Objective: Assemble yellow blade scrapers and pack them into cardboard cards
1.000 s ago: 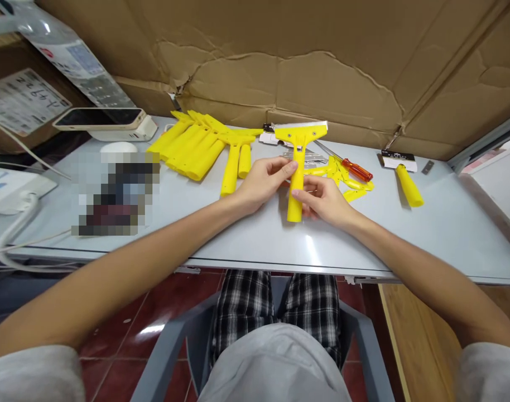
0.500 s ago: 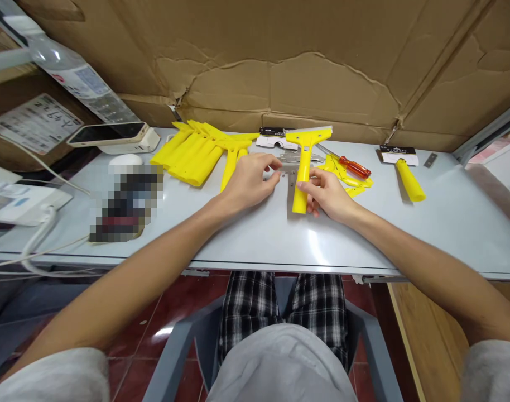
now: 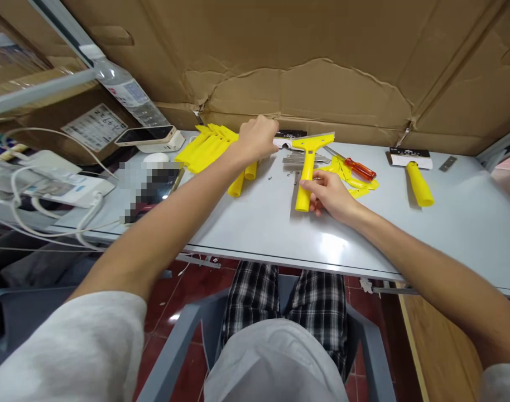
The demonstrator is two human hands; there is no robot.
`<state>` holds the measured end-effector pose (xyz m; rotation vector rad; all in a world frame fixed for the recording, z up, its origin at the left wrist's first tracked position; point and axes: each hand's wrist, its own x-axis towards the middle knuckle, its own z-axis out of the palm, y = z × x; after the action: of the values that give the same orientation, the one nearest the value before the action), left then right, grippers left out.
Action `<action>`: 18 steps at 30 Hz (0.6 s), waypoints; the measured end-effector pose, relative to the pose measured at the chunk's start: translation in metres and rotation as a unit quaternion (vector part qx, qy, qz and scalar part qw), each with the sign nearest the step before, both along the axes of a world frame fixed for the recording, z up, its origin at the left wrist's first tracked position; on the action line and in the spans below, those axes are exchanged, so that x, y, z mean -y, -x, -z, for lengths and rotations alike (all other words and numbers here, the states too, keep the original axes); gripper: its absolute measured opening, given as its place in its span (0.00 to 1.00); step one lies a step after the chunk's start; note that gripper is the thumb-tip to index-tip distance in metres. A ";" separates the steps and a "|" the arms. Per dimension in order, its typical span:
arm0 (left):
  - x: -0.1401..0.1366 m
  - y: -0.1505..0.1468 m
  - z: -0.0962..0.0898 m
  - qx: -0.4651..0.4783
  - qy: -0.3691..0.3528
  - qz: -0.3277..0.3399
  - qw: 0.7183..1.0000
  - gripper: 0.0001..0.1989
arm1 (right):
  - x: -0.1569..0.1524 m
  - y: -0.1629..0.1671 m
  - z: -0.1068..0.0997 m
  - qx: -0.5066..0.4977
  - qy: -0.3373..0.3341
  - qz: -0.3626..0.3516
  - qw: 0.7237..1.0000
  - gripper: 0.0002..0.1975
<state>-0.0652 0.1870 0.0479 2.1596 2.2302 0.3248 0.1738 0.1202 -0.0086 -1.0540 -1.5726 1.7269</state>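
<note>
My right hand (image 3: 332, 195) is closed around the lower handle of a yellow scraper (image 3: 307, 173), held upright with its wide head and metal edge at the top. My left hand (image 3: 258, 137) is curled at the left edge of a black-and-white header card (image 3: 290, 136) by the cardboard. Its fingertips are mostly hidden, so what they hold, if anything, does not show. Below and left of that hand lie several yellow scraper handles (image 3: 205, 148) in a row, partly covered by my forearm. Metal blades (image 3: 301, 159) and tiny screws (image 3: 270, 178) lie behind the scraper.
Right of the scraper are a red-handled screwdriver (image 3: 359, 168) and flat yellow pieces (image 3: 342, 173). Further right lie a carded scraper (image 3: 419, 184) and a loose blade (image 3: 448, 163). A phone (image 3: 146, 135), bottle (image 3: 129, 92) and cables (image 3: 85, 220) occupy the left. Cardboard (image 3: 342, 89) stands behind.
My left hand has moved up and back from beside the screws to the header card. My right hand still holds the scraper in nearly the same place. The view has shifted slightly left.
</note>
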 end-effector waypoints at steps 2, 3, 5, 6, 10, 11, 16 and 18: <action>-0.009 -0.008 0.002 -0.017 0.014 -0.011 1.000 0.33 | 0.000 0.000 -0.002 0.002 0.003 -0.002 1.000 0.31; -0.013 -0.011 0.002 -0.016 0.023 -0.017 0.999 0.33 | 0.001 0.000 -0.002 0.003 0.005 -0.003 1.000 0.31; -0.020 -0.015 0.003 -0.011 0.038 -0.027 0.999 0.34 | 0.002 0.000 -0.003 0.001 0.007 -0.006 1.000 0.30; -0.023 -0.016 0.003 -0.010 0.041 -0.027 0.999 0.34 | 0.002 0.000 -0.004 -0.001 0.007 -0.008 1.000 0.29; -0.032 -0.011 0.006 -0.012 0.038 -0.019 0.999 0.40 | 0.002 0.000 -0.003 -0.008 0.004 -0.020 1.000 0.29; -0.033 -0.010 0.007 -0.011 0.035 -0.020 0.999 0.42 | 0.002 0.000 -0.003 -0.009 0.003 -0.022 1.000 0.29; -0.036 -0.002 0.017 -0.003 0.021 -0.024 0.999 0.45 | 0.002 -0.001 -0.003 -0.010 -0.006 -0.027 1.000 0.29; -0.037 0.001 0.020 0.009 0.012 -0.029 0.999 0.46 | 0.003 0.000 -0.003 -0.005 -0.007 -0.026 1.000 0.29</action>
<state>-0.0665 0.2242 0.0274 2.0744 2.2785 0.3159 0.1741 0.1175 -0.0057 -1.0039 -1.6177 1.7508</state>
